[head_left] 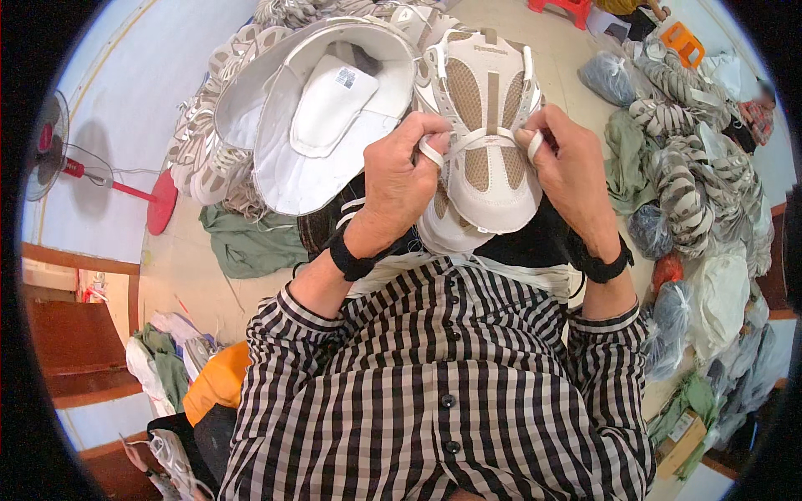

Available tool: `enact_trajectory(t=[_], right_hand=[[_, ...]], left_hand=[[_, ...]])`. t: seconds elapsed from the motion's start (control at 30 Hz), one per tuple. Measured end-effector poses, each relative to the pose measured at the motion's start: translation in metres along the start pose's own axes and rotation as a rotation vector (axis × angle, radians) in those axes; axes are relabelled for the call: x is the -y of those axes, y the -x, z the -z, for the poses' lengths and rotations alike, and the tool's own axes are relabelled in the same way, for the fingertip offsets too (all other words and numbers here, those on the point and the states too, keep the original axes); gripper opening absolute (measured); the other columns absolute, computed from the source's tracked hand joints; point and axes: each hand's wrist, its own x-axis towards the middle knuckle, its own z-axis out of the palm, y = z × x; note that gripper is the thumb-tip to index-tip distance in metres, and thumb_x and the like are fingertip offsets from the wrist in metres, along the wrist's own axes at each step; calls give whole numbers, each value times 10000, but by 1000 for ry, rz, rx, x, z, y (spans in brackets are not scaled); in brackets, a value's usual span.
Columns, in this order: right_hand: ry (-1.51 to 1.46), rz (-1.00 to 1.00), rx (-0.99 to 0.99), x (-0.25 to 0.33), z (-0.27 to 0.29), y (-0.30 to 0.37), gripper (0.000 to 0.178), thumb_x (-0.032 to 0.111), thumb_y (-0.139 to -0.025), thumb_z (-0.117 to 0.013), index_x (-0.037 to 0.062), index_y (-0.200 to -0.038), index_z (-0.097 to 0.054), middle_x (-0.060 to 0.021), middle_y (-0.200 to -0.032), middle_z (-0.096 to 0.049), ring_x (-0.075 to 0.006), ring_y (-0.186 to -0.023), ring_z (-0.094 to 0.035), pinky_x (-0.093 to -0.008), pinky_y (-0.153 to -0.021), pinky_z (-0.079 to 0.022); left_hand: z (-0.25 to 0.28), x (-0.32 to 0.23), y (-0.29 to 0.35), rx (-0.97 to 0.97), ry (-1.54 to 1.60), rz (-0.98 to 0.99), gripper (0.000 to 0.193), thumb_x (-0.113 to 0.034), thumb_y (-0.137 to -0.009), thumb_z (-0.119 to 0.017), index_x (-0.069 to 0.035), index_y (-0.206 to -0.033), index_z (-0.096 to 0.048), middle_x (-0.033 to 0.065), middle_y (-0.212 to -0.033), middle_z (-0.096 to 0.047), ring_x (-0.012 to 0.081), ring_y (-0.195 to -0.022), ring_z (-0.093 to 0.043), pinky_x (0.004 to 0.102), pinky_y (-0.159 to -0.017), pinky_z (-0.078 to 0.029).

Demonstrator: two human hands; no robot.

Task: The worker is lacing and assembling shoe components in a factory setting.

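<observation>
A: Where does the shoe (492,108) lie from the hands?

B: Between them, over the lap. The left hand (397,179) is at its left edge, the right hand (576,167) at its right.

A: And its long axis?

B: It runs away from the body, nearly straight ahead. The toe points back at the shirt (451,359); the tongue is at the far end. The lace (431,153) lies across that axis, about midway along.

A: Is one hand nearer?

B: I'd call it even. Each is right up against its own side of the shoe.

A: How are the fingers set?

B: The left hand pinches one side of the lace between thumb and finger, with a small loop showing. The right hand pinches the other side the same way, other fingers curled in.

A: Anything under the shoe?

B: A second shoe (445,225), partly hidden below the toe.

A: Containers?

B: A white tub (276,175), just beyond the left hand, tilted so its inside shows. A white pad (330,108) with a small printed patch lies in it. Well off to the right, a clear bag (608,77) holds something dark; I can't tell what. A white bag (717,301) hides its contents.
</observation>
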Motion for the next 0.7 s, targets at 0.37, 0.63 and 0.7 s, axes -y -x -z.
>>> enact_trajectory(t=[0.37, 0.63, 0.7], right_hand=[[-263, -155, -33, -9, -8, 5, 132, 115, -832, -632, 11, -814, -553, -81, -616, -564, -144, -552, -508, -292, -527, -410], [-242, -132, -22, -8, -6, 6, 141, 127, -830, -632, 11, -814, -555, -92, -617, -561, -161, -548, -509, -300, -525, -408], [-246, -131, -22, -7, -6, 5, 142, 129, -827, -633, 12, -814, -554, -93, -615, -559, -167, -545, -509, -305, -524, -407]], left_hand=[[1, -8, -4, 8, -27, -101, 142, -41, -836, -613, -24, -977, -616, 61, -809, -654, 101, -657, -563, 236, -625, -459], [1, -15, -4, 48, -103, -61, 192, -50, -827, -615, -61, -1019, -603, 83, -706, -640, 144, -580, -560, 262, -562, -446], [1, -17, -6, 50, -100, -50, 199, -48, -826, -614, -67, -1023, -601, 85, -702, -637, 144, -574, -560, 267, -556, -444]])
